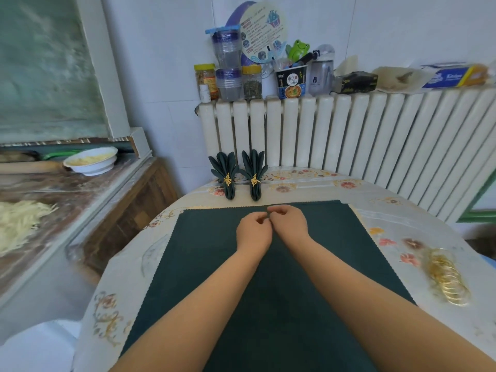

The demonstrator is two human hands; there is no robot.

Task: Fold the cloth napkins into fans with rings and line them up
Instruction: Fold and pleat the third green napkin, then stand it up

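Though fingers [261, 220] curled, pinch unclear.

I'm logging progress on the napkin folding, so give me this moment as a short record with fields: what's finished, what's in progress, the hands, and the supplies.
finished: two dark green fan napkins, each in a gold ring, side by side at the table's far edge
in progress: flat napkin spread on the table, not yet pleated
left hand: fingers curled at the napkin's far edge
right hand: likewise, touching the left; the grip itself is hard to see
supplies: pile of gold rings on the right
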